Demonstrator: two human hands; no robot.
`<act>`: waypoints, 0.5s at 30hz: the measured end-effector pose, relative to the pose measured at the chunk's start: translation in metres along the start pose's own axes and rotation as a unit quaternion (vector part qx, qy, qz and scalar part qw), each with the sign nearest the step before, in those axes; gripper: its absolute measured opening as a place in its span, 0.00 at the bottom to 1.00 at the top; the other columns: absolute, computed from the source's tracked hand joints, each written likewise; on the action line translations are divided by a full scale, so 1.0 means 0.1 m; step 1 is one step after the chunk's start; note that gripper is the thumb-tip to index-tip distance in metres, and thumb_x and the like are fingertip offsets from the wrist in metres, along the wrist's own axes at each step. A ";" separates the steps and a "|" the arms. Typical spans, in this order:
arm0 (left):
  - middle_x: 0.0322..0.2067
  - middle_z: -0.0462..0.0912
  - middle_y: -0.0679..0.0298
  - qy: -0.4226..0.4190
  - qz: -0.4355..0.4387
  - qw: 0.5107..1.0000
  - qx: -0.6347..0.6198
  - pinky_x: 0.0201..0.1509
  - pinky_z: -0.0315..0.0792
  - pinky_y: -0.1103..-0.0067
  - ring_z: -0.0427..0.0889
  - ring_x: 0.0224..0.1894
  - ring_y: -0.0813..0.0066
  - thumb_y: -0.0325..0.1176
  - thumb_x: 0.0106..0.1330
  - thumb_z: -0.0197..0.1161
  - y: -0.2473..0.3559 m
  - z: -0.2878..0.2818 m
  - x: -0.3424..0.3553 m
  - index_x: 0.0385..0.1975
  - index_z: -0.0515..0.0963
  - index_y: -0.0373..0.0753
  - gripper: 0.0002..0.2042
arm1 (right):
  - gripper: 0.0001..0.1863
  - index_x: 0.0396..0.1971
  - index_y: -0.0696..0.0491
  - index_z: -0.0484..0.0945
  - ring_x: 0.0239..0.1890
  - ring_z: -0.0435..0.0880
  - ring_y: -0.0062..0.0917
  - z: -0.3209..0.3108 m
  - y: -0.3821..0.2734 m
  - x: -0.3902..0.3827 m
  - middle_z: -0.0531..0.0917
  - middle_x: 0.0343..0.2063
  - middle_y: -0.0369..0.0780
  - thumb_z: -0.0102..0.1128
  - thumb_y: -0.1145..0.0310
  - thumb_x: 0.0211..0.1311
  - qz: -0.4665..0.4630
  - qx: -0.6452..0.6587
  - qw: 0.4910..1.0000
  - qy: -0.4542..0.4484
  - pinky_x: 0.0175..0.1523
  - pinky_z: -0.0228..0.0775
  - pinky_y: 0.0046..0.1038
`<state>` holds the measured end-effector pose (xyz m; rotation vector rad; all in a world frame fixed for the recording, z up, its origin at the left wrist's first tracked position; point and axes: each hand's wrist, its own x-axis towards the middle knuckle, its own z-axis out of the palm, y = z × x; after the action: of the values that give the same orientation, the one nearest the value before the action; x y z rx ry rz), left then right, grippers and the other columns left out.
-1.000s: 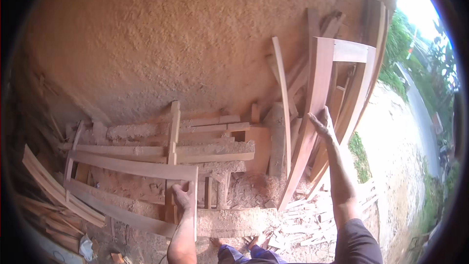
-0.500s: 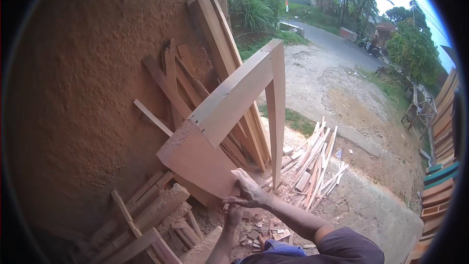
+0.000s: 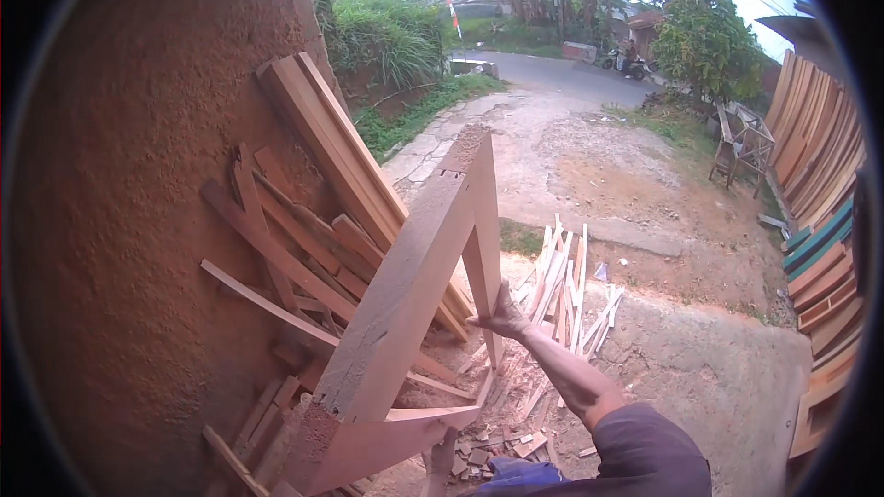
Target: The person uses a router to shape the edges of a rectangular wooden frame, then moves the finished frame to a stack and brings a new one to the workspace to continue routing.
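1. Your right hand (image 3: pixel 503 317) touches the far rail (image 3: pixel 483 253) of the wooden frame (image 3: pixel 396 299), right of centre; thumb up, fingers pointing left, spread apart. You cannot tell whether they close around the rail.
2. Your left hand (image 3: pixel 444 446) is at the bottom centre, by the near rail (image 3: pixel 378 451); its fingers are mostly hidden, so their grip cannot be told.
3. The frame stands tilted before you, its broad end piece running from lower left to upper centre, sawdust on the corners.
4. Inside its opening, you see pale wood pieces lying beyond.
5. Below it, near your blue clothing (image 3: pixel 527 473), are small offcuts (image 3: pixel 479 456).
6. Just right of your right hand's rail, thin strips (image 3: pixel 575 281) lie heaped on the ground.
7. At left, long planks (image 3: pixel 333 143) and darker pieces (image 3: pixel 276 244) lean on the rough wall (image 3: pixel 138 175).
8. At the right edge stands a row of boards (image 3: pixel 820 133), with teal pieces (image 3: pixel 818 237) below.
9. At upper right stands a slatted stand (image 3: pixel 739 145).
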<state>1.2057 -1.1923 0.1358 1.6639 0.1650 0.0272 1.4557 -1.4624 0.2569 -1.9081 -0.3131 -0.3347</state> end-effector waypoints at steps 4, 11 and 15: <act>0.53 0.80 0.62 0.056 -0.078 0.992 -0.086 0.66 0.70 0.66 0.76 0.57 0.68 0.47 0.69 0.71 -0.14 -0.07 -0.22 0.60 0.76 0.38 0.27 | 0.65 0.70 0.55 0.43 0.66 0.71 0.47 -0.03 -0.78 -0.08 0.64 0.62 0.56 0.87 0.53 0.43 -0.150 -0.080 0.985 -0.032 0.67 0.69 0.44; 0.57 0.77 0.61 0.087 -0.099 0.990 -0.055 0.68 0.69 0.65 0.74 0.60 0.66 0.51 0.69 0.69 0.39 -0.03 -0.38 0.63 0.72 0.38 0.30 | 0.63 0.73 0.54 0.55 0.56 0.77 0.47 0.26 -3.31 0.19 0.76 0.52 0.49 0.85 0.47 0.40 -0.191 -0.143 0.964 -0.121 0.60 0.70 0.47; 0.59 0.75 0.59 0.091 -0.109 0.987 -0.077 0.69 0.68 0.64 0.72 0.62 0.65 0.53 0.69 0.67 0.55 0.05 -0.46 0.64 0.70 0.38 0.32 | 0.63 0.78 0.49 0.50 0.58 0.75 0.42 0.58 -3.92 0.18 0.75 0.54 0.46 0.81 0.51 0.44 -0.427 -0.093 0.890 -0.128 0.56 0.71 0.42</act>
<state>1.1658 -1.2075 0.1936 1.4810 0.4717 0.0269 1.3312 -1.2716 0.5811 -1.9057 -1.3557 -0.7087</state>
